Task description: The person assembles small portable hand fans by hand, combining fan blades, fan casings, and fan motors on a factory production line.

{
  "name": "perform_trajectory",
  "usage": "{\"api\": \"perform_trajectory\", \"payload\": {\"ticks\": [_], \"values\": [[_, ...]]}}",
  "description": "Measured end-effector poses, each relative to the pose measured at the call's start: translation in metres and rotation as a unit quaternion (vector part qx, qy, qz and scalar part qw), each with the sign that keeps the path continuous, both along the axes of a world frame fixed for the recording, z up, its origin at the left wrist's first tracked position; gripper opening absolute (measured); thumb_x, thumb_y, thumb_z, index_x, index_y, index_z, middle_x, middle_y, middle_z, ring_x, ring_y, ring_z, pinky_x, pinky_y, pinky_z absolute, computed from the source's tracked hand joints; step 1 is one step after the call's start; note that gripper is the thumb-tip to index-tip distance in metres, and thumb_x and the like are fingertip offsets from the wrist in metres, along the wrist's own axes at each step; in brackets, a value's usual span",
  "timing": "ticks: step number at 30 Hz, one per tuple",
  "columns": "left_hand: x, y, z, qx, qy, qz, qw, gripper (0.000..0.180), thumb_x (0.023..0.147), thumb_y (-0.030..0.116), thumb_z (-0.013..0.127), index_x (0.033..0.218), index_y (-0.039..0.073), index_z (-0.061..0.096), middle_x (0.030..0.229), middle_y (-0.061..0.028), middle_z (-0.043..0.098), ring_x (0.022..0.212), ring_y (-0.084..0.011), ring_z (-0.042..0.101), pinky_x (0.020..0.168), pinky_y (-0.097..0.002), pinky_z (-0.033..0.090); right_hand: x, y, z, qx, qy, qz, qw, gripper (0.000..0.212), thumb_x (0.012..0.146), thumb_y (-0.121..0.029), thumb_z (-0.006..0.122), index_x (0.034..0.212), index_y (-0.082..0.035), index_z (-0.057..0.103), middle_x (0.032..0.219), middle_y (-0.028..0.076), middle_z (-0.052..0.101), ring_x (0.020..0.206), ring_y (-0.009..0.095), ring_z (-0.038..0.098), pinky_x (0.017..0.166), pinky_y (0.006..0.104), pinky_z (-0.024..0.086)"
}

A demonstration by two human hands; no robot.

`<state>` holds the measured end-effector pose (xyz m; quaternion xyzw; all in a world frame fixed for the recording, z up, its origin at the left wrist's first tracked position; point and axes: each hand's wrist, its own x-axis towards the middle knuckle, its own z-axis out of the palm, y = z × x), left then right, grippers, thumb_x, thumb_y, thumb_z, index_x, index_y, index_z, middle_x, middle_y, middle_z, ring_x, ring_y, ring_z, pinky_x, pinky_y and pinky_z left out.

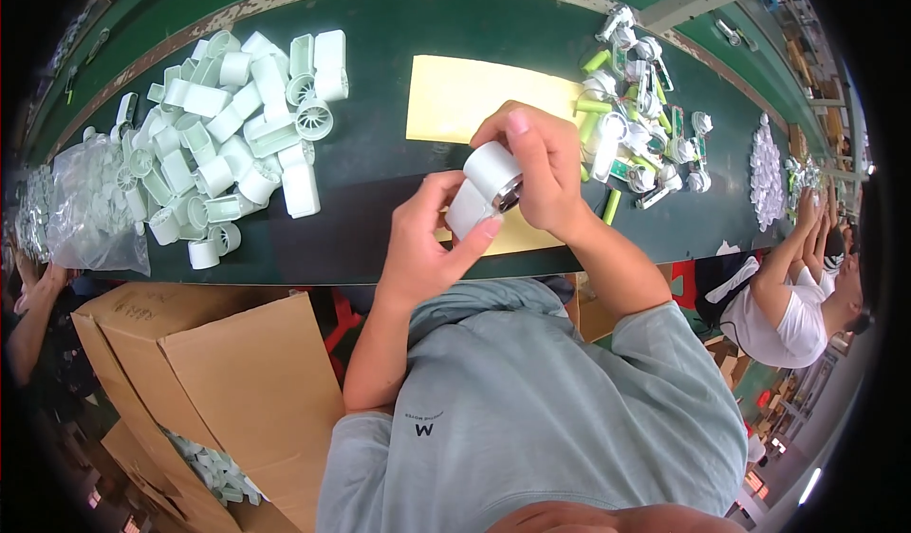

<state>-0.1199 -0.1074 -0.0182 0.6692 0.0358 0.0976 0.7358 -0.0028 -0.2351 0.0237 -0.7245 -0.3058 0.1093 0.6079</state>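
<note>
Between my two hands is a pale plastic fan housing (491, 170) with a round barrel-shaped end and a flat handle part. My left hand (420, 241) grips the handle part, its thumb along the lower edge. My right hand (543, 165) is closed around the round end from the right, thumb on top. A dark opening with something metallic inside shows at the barrel's lower right end. Beneath the hands lies a yellow sheet (454, 98). More pale green-white housings (204, 101) are heaped at the left, some showing vaned round openings.
At the right lie loose assemblies (655, 139) of white motors, circuit boards and green cylindrical batteries (612, 207). A clear plastic bag (90, 215) holds pale parts at the far left. Below the green table (370, 30) stands a cardboard box (251, 372). A co-worker (783, 315) sits at the right.
</note>
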Motion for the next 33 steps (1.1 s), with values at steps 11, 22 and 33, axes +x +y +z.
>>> {"api": "perform_trajectory", "payload": {"ticks": [11, 22, 33], "values": [[0.002, 0.002, 0.002, 0.168, -0.044, -0.003, 0.985, 0.038, 0.090, 0.015, 0.068, 0.119, -0.006, 0.054, 0.080, -0.0144, 0.064, 0.065, -0.0205, 0.062, 0.061, -0.0334, 0.050, -0.001, 0.006, -0.003, -0.037, -0.077, -0.050, 0.995, 0.048, 0.105, -0.025, 0.042, 0.072, 0.003, 0.064, 0.065, 0.006, 0.057, 0.056, 0.012, 0.049, 0.052, 0.0299, 0.037], [0.000, 0.009, 0.012, -0.370, 0.174, -0.241, 0.880, 0.042, 0.104, 0.041, 0.038, 0.104, 0.001, 0.050, 0.075, -0.0046, 0.053, 0.051, -0.0073, 0.043, 0.046, -0.0206, 0.034, 0.003, 0.003, -0.007, 0.101, -0.120, 0.104, 0.982, 0.045, 0.105, -0.026, 0.035, 0.096, 0.006, 0.065, 0.097, 0.018, 0.064, 0.086, 0.023, 0.063, 0.075, 0.0304, 0.050], [0.002, -0.014, 0.005, 0.265, -0.115, 0.087, 0.953, 0.060, 0.082, 0.008, 0.078, 0.135, -0.001, 0.051, 0.111, -0.0172, 0.067, 0.089, -0.0232, 0.068, 0.070, -0.0303, 0.054, 0.002, 0.006, -0.009, -0.001, 0.094, -0.078, 0.992, 0.046, 0.107, -0.032, 0.042, 0.078, -0.001, 0.060, 0.076, 0.003, 0.060, 0.068, 0.008, 0.053, 0.062, 0.0253, 0.042]]}}
